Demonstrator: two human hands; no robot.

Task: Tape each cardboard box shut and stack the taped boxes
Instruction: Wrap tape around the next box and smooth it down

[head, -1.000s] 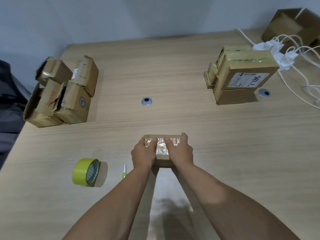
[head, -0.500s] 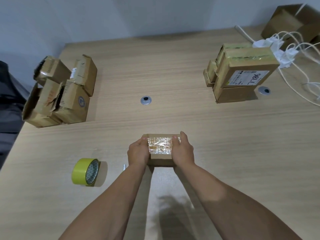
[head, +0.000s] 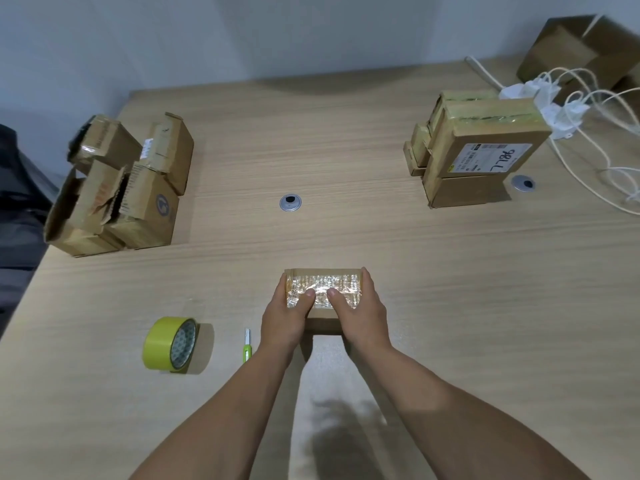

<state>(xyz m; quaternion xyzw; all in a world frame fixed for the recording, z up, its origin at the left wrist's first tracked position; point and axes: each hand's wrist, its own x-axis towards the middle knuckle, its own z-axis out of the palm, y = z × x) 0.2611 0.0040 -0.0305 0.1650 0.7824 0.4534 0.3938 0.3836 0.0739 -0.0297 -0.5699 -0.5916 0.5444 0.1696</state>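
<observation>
Head cam view, the only one here. The small box (head: 325, 285) sits on the worktop (head: 450, 306) right in front of the person, with a wrinkly shiny strip of clear tape across its top. The left hand (head: 284, 318) is wrapped round the box's left end and the right hand (head: 362, 313) round its right end. Both thumbs lie on the taped top, nearly meeting in the middle. My guess is they're rubbing the tape flat so it bonds, while the curled fingers stop the box sliding.

The yellow tape roll (head: 169, 342) stands on edge well to the left of the small box, and the little green cutter (head: 246, 346) lies just beside it on the same side. Both look parked within easy reach for the next box.

Far left and further back from the small box is a heap of open boxes (head: 121, 188) with flaps sticking up, so probably the to-do pile. Far right and back is the taped stack (head: 478, 161), yellow-green strips on top, presumably where this one goes next.
</observation>
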